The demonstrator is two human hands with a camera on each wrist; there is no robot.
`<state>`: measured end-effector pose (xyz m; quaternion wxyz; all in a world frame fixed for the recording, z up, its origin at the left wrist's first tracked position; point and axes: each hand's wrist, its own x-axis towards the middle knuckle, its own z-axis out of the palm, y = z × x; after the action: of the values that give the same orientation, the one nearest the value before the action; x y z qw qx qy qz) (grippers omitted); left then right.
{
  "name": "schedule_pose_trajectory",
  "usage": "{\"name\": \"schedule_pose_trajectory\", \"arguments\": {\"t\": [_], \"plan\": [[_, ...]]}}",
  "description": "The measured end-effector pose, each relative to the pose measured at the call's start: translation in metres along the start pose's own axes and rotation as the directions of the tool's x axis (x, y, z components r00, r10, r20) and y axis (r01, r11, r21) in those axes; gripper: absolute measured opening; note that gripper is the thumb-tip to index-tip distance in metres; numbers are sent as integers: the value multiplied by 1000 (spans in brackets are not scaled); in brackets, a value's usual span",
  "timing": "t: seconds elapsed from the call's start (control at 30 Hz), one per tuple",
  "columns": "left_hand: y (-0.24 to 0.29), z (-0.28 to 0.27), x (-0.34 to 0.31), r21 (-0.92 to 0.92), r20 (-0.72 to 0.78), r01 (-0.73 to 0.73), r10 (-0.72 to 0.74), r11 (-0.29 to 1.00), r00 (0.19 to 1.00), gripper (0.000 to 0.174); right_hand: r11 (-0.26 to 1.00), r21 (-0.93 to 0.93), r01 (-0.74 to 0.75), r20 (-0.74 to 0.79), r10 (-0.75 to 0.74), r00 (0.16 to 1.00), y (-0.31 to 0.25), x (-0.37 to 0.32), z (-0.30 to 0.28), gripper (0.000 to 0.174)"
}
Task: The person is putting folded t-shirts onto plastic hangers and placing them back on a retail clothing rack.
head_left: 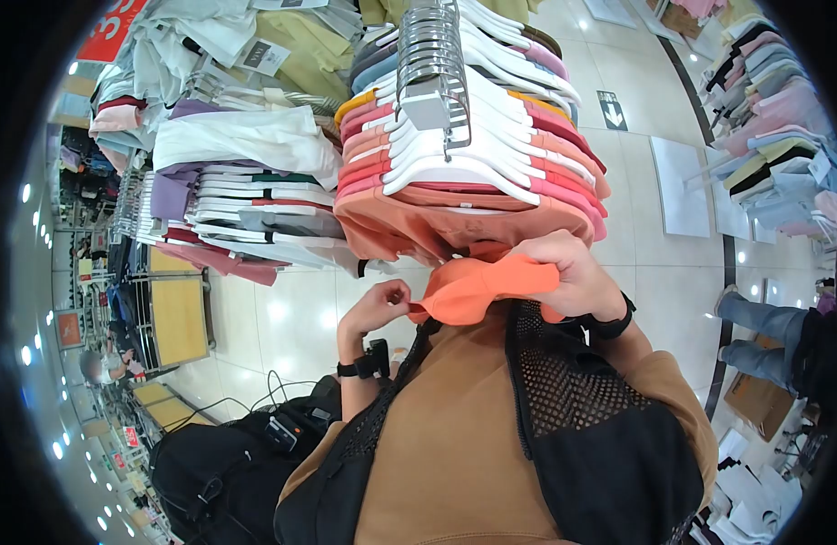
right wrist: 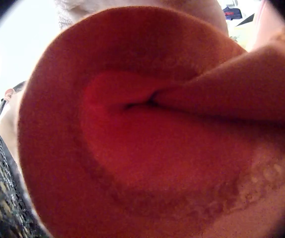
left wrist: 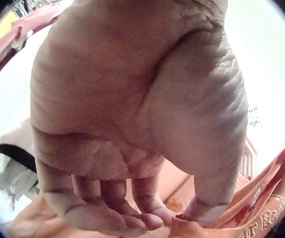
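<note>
A bright orange shirt (head_left: 464,292) stretches between my two hands in front of my chest, just below the front of the clothes rack. At its left edge, the thumb and fingertips of my left hand (head_left: 375,305) pinch the fabric. My right hand (head_left: 577,272) grips the other end, thumb lying along the top of the cloth. Raised lettering shows on the orange fabric (left wrist: 266,220) in the left wrist view. Folded orange cloth (right wrist: 147,163) fills the right wrist view and hides most of that hand's fingers.
Coral and pink shirts (head_left: 473,213) hang on white hangers on a metal rack (head_left: 434,54) ahead. White and grey clothes (head_left: 273,195) hang to the left. A black backpack (head_left: 201,472) is at lower left. Another person's legs (head_left: 763,336) show at right.
</note>
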<state>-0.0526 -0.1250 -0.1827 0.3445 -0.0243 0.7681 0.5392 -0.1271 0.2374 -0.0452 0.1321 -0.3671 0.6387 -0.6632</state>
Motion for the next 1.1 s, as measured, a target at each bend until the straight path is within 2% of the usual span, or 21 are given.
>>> {"name": "schedule_pose_trajectory", "arguments": {"t": [0.07, 0.1, 0.2, 0.27, 0.3, 0.37, 0.43, 0.5, 0.57, 0.6, 0.67, 0.7, 0.77, 0.8, 0.83, 0.87, 0.93, 0.97, 1.0, 1.07, 1.1], "plan": [[-2, 12, 15, 96, 47, -79, 75, 992, 996, 21, 1000, 30, 5, 25, -5, 1000, -1, 0, 6, 17], [12, 27, 18, -3, 49, -45, 45, 999, 998, 17, 998, 58, 4, 42, -6, 999, -2, 1, 9, 17], [26, 54, 34, 14, 87, -1, 0, 1000, 996, 21, 995, 89, 32, 115, -43, 992, -2, 6, 14, 16], [-7, 61, 51, 100, 56, -299, 294, 949, 954, 28, 992, 104, 69, 181, -87, 980, 0, 7, 16, 17], [-18, 59, 54, 100, 60, -298, 293, 949, 954, 28, 992, 104, 68, 178, -86, 980, -1, 5, 17, 17], [-33, 43, 55, 339, -222, 53, 26, 939, 975, 31, 995, 66, 78, 233, -91, 968, -5, 4, 15, 19], [-20, 27, 35, 299, -374, 13, 104, 954, 922, 29, 996, 38, 79, 231, -86, 969, -2, 1, 11, 20], [13, 23, 10, 165, -597, -68, 155, 984, 787, 27, 997, 11, 80, 234, -81, 969, 0, -1, 3, 21], [22, 15, -8, -77, -701, -300, 162, 951, 694, 23, 999, -31, -31, 301, 39, 953, -1, -2, -7, 23], [37, 18, -19, -79, -702, -301, 162, 950, 694, 23, 999, -33, -31, 303, 40, 952, -1, -3, -13, 23], [73, 23, -43, -400, -781, -619, 102, 676, 616, 21, 936, -341, -91, 431, 242, 870, -2, -2, -28, 27], [80, 26, -52, -407, -789, -652, 114, 640, 603, 20, 935, -344, -90, 434, 243, 868, -4, -1, -35, 27], [96, 27, -65, -373, -775, -726, 237, 577, 586, 16, 912, -409, -29, 386, 202, 900, -12, 1, -51, 35], [103, 27, -71, -372, -777, -729, 237, 575, 583, 16, 926, -346, -151, 302, 262, 917, -18, 5, -59, 40], [109, 28, -76, -366, -773, -738, 256, 567, 580, 14, 904, -364, -223, 297, 339, 892, -24, 6, -59, 35], [112, 28, -81, -359, -771, -749, 275, 557, 574, 12, 907, -407, -108, 197, 203, 959, -18, 11, -71, 35], [116, 30, -85, -344, -775, -731, 261, 590, 575, 11, 894, -437, -105, -22, 106, 994, -12, 34, -92, 33], [117, 30, -87, -327, -778, -711, 250, 622, 576, 10, 893, -401, -203, -145, 157, 977, -13, 44, -96, 31], [114, 30, -87, -325, -778, -712, 253, 622, 576, 10, 893, -402, -201, -147, 154, 977, -6, 55, -103, 31], [110, 27, -85, -252, -807, -689, 245, 680, 537, 9, 847, -509, -151, -299, -10, 954, 15, 77, -118, 30], [113, 27, -85, -249, -806, -691, 249, 679, 536, 9, 847, -511, -149, -302, -14, 953, 23, 84, -124, 30]]}}
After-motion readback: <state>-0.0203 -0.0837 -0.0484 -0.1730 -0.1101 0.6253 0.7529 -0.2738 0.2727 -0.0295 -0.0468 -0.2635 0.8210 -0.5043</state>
